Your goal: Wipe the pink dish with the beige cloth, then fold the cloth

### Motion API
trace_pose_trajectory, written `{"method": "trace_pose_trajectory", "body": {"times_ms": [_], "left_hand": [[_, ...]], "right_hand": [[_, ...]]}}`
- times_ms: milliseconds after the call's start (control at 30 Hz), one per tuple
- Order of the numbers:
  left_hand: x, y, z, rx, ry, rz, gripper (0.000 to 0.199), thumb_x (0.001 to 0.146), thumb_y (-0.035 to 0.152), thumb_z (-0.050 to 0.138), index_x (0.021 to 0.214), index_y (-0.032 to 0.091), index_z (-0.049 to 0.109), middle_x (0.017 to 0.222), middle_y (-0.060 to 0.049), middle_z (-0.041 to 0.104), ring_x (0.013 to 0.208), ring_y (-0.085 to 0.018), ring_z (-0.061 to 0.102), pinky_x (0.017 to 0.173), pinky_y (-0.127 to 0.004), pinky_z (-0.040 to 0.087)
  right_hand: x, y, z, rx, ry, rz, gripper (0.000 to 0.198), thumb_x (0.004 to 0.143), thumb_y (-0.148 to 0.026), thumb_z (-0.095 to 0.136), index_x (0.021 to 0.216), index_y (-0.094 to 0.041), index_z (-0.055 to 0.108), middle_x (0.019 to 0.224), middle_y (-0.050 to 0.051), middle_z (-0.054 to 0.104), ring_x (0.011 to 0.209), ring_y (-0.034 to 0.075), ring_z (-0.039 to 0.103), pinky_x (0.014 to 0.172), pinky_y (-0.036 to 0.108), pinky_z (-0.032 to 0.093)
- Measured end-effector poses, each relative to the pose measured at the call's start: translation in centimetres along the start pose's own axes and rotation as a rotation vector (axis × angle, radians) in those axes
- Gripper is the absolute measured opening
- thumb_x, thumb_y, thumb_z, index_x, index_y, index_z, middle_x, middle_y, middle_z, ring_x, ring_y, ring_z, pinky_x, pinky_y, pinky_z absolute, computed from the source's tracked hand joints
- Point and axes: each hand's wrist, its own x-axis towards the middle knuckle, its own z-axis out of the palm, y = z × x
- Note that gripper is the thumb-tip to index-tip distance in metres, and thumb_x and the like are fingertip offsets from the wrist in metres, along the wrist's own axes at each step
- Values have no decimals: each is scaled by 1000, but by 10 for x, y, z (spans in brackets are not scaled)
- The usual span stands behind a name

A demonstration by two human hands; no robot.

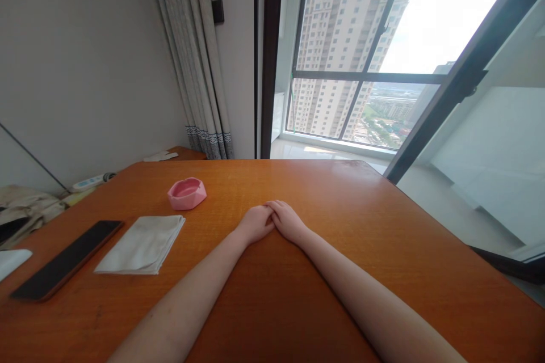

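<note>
Near the middle of the wooden table [276, 295], my two hands rest together. My left hand [256, 223] lies closed on the tabletop, its fingers partly hidden under the other hand. Folded over those fingers, my right hand [288, 221] is closed too, its own fingers pressed together. No object shows in either hand. Closest to them is a pink, faceted ashtray [187, 194], up and to the left. A folded pale cloth [140, 245] lies left of my left forearm.
A dark phone-like slab [68, 261] lies by the cloth, with a white object [12, 261] at the left edge. Behind are a power strip [91, 181], fabric [25, 204] and a grey curtain [191, 51]. A large window [366, 76] stands beyond the table.
</note>
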Motion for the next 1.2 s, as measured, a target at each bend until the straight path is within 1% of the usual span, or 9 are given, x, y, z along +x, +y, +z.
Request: {"method": "trace_pose_trajectory", "body": {"times_ms": [300,800,867,933,1000,1033,1067,1133,1200], "left_hand": [[1,-1,1,6,4,17,25,78,20,46,99,15,59,98,-10,67,90,-24,62,78,-32,48],[0,1,3,19,6,5,23,77,19,48,97,17,59,96,-8,67,88,-22,62,76,-31,47],[0,2,1,15,2,15,21,78,19,48,95,18,59,94,-7,67,85,-20,62,74,-29,47],[0,-1,-7,26,16,48,18,79,19,47,93,19,59,90,-6,66,82,-19,61,73,-28,46],[-2,-10,-21,82,113,65,18,81,20,45,95,19,58,89,-6,64,85,-19,59,76,-30,45],[-4,-17,-30,133,209,46,20,82,20,43,98,19,57,93,-7,63,89,-20,57,80,-32,43],[-8,-27,-40,195,318,1,23,83,20,42,102,18,55,98,-9,61,94,-22,55,83,-35,42],[-20,-48,-59,322,485,-120,27,84,21,40,107,16,53,105,-11,58,100,-25,52,88,-39,38],[-35,-69,-76,422,564,-237,29,84,23,41,109,16,53,109,-12,57,104,-27,50,92,-42,35]], "right_hand": [[0,2,2,9,0,6,35,80,-7,40,109,-16,58,107,9,62,102,18,54,94,32,41],[0,3,2,43,9,-1,34,80,-7,42,109,-17,57,107,9,62,102,19,54,94,35,40],[0,3,1,56,15,-3,32,80,-8,43,107,-18,58,106,8,62,101,19,54,93,35,41],[0,3,0,85,23,11,27,81,-12,45,104,-18,58,101,7,63,97,19,56,90,34,42],[0,2,-1,128,39,46,24,82,-18,49,105,-19,56,96,5,63,92,18,57,87,33,44],[0,3,-2,145,49,65,24,82,-20,50,106,-19,55,95,5,63,91,18,57,86,33,44],[0,3,-3,156,55,79,26,82,-22,51,107,-19,54,95,5,63,90,17,57,85,33,44],[-1,3,-4,155,54,84,26,81,-22,51,107,-20,54,96,4,62,92,18,56,87,34,43],[-1,3,-5,142,43,73,24,82,-20,50,105,-20,55,96,5,63,93,18,56,87,34,43]]}}
